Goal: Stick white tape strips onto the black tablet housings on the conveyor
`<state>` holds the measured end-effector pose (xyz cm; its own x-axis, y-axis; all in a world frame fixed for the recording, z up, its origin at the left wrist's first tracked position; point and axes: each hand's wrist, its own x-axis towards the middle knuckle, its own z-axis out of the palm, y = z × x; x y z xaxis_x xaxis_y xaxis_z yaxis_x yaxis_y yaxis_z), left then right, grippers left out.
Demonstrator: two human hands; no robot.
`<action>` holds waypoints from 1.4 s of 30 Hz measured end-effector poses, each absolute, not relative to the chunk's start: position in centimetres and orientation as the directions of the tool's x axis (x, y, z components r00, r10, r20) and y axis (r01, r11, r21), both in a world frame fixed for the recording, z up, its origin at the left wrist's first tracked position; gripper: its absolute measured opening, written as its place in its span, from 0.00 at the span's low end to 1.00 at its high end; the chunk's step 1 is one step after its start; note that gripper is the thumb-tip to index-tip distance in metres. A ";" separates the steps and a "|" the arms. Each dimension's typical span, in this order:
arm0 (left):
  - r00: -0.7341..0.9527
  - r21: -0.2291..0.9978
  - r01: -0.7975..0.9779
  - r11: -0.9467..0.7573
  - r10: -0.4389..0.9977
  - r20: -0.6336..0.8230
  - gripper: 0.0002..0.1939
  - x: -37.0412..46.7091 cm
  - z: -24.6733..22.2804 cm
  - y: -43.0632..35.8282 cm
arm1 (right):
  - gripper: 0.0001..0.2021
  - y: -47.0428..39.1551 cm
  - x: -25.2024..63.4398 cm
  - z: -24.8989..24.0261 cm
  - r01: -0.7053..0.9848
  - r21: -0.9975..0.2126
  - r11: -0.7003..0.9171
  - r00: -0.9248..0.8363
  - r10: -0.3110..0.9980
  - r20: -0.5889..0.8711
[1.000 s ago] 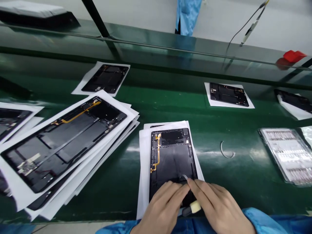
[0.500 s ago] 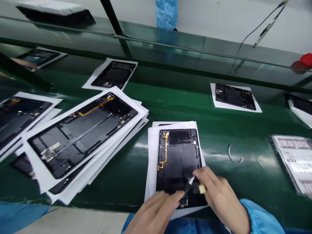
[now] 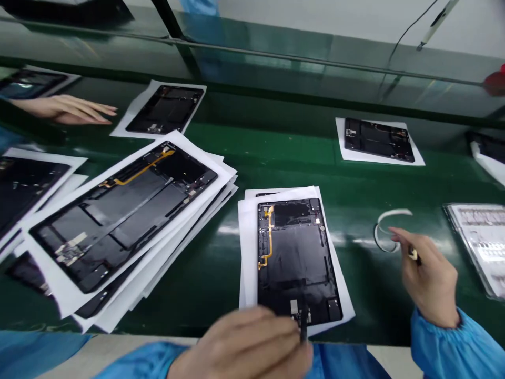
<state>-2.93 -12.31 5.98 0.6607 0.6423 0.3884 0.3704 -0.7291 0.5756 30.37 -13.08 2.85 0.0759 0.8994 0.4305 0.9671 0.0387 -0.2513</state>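
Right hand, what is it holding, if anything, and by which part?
The right hand pinches a pale curled strip, apparently by one end; a partly hidden yellowish item is in its grasp.

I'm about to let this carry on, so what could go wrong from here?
The thin, curved white strip at the right hand's fingertips might tangle with the curved strip lying on the green table. The small dark, yellow-ended object tucked in the right hand could slip from its grip. The slim dark tool in the left hand is over the near end of the flat black tablet housing, so it might scrape small parts there.
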 end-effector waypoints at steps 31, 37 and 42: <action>0.499 0.719 0.472 -0.510 0.827 0.259 0.04 2.0 0.8 -1.1 | 0.27 -17.0 22.5 -1.0 0.762 -0.434 0.481 -0.471 0.871 0.140; 0.555 0.606 0.626 -0.491 0.827 0.096 0.04 2.5 0.2 -0.8 | 0.32 -16.7 22.6 -1.0 0.754 -0.424 0.501 -0.483 0.861 0.159; 0.559 0.563 0.656 -0.503 0.825 0.085 0.04 2.6 0.4 -0.9 | 0.26 -17.1 22.5 -0.8 0.741 -0.384 0.552 -0.514 0.833 0.206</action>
<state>2.63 -0.90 0.38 0.5591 0.8247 0.0855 0.6558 -0.5029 0.5631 22.53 -17.13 -0.81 -0.5137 0.8329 0.2057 0.7406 0.5516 -0.3838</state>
